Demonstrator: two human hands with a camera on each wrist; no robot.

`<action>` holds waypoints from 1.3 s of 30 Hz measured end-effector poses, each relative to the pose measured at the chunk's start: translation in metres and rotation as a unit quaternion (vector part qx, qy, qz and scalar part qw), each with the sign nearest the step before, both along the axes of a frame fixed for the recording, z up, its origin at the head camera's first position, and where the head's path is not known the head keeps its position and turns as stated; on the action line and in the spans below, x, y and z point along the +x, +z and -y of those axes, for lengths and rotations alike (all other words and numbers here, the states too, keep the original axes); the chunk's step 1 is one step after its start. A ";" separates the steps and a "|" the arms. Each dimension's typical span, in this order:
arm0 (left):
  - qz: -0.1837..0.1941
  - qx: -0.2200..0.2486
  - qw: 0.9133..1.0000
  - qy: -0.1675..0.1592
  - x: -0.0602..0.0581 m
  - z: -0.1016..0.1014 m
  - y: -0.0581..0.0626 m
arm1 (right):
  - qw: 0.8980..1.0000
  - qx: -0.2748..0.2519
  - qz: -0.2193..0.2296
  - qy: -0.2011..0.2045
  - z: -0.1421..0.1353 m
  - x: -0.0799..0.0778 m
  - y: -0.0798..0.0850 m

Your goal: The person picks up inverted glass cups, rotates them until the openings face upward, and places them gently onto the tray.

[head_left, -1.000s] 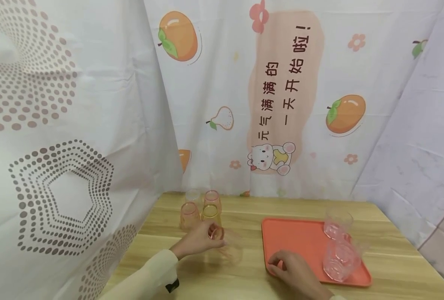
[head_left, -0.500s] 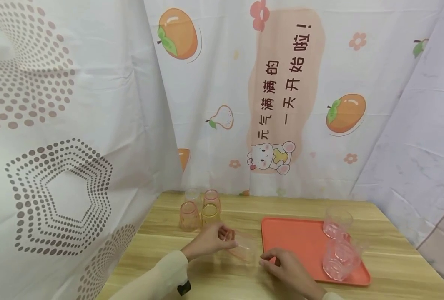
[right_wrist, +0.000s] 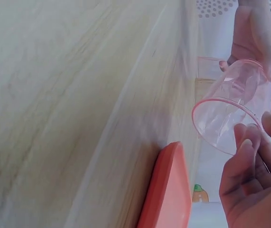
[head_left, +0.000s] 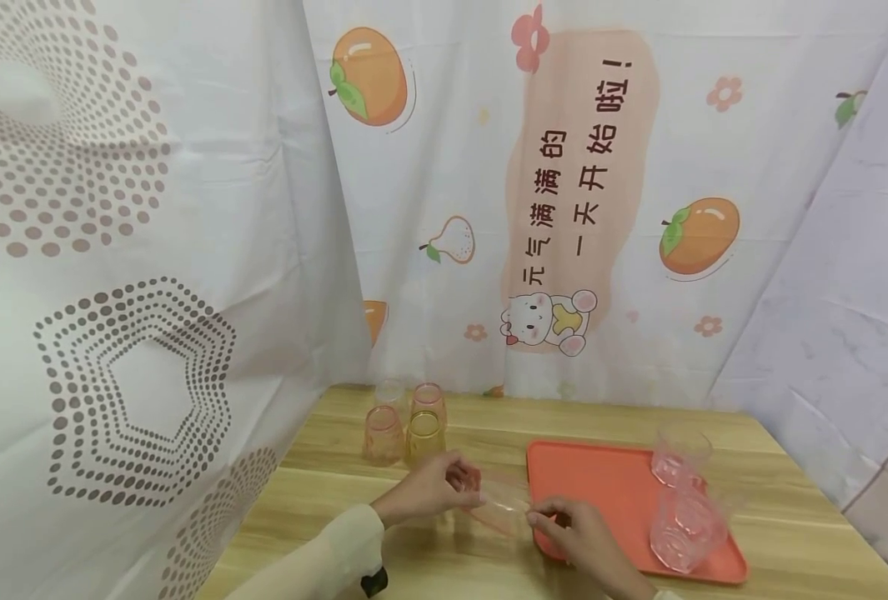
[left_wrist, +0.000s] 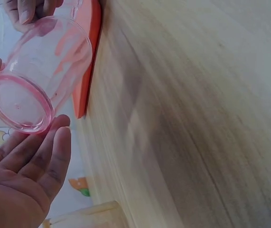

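A clear pink-tinted tumbler [head_left: 500,505] is held tilted on its side above the table, between both hands. My left hand [head_left: 430,487] grips it round its thick base, the thumb on one side and the fingers on the other, as the left wrist view shows. At the wider mouth, my right hand [head_left: 584,537] pinches the rim [right_wrist: 213,100] between thumb and fingers. Close behind the left hand stand a yellow tumbler [head_left: 424,435] and a pink tumbler [head_left: 383,437], both upside down. The red tray [head_left: 582,487] lies partly behind the right hand.
Farther back are another pink tumbler [head_left: 429,402] and a clear one [head_left: 390,395]. On the tray's right side are a clear pinkish glass [head_left: 679,457] and more pinkish glassware [head_left: 685,529], hard to tell apart. Curtains [head_left: 444,167] hang behind the wooden table [head_left: 323,492].
My left hand has carried the tumbler rightward from beside the yellow one, turning it onto its side. The right hand has moved slightly left, then taken hold of the rim.
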State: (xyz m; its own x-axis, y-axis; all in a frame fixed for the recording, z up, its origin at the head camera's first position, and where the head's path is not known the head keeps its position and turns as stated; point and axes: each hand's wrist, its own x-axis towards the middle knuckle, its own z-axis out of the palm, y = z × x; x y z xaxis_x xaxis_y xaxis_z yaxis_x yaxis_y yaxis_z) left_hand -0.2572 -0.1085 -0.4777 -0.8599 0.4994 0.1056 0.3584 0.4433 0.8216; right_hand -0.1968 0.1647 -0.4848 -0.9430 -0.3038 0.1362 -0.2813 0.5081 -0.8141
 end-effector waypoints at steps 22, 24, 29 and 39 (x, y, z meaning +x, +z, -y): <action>-0.003 -0.009 0.999 -0.047 0.002 -0.016 -0.013 | 0.996 -0.022 -0.052 -0.068 -0.005 0.004 0.014; -0.012 -0.028 0.998 -0.050 0.002 -0.019 -0.014 | 0.995 0.000 -0.080 -0.068 -0.006 0.004 0.015; -0.053 -0.100 0.991 -0.068 0.005 -0.025 -0.014 | 0.986 0.030 -0.149 -0.069 -0.012 0.003 0.016; -0.108 -0.143 0.982 -0.063 0.007 -0.043 -0.028 | 0.977 0.065 -0.192 -0.070 -0.026 -0.003 0.023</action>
